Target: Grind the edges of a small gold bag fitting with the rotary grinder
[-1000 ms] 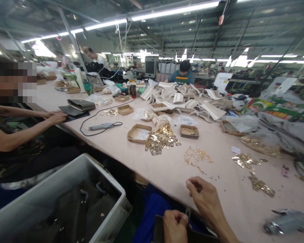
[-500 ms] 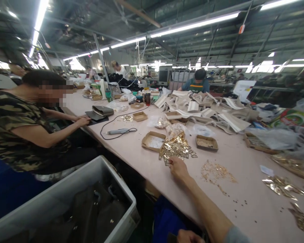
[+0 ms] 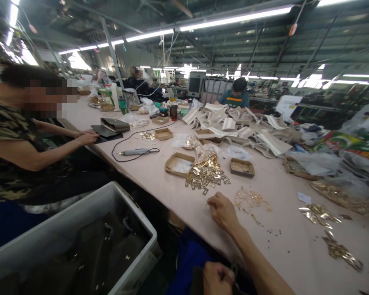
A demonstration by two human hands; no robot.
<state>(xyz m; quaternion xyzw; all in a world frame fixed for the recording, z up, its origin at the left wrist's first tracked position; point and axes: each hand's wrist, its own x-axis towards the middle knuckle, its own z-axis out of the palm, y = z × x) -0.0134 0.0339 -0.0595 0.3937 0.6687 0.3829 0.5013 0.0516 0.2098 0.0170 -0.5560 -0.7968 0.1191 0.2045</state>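
Observation:
My right hand [image 3: 223, 211] rests on the pink table [image 3: 184, 205], fingers curled into a pinch; what they hold is hidden. It sits just short of a pile of gold metal buckles [image 3: 206, 176] and left of a scatter of small gold studs [image 3: 250, 199]. My left hand [image 3: 217, 279] is at the bottom edge, below the table edge, closed round a dark leather piece [image 3: 197, 282] with a small metal fitting.
A grey bin [image 3: 80, 241] with dark bags stands at lower left. A person in a camouflage top [image 3: 15, 155] sits at the left with hands on dark pouches. Cardboard trays [image 3: 180, 164], a corded tool [image 3: 135, 152], white bag parts [image 3: 242, 129] and more gold hardware [image 3: 318, 213] lie on the table.
My right hand went out to the buckle pile, then drew back toward me with its fingers pinched. My left hand stayed low on the dark piece. The view swung left.

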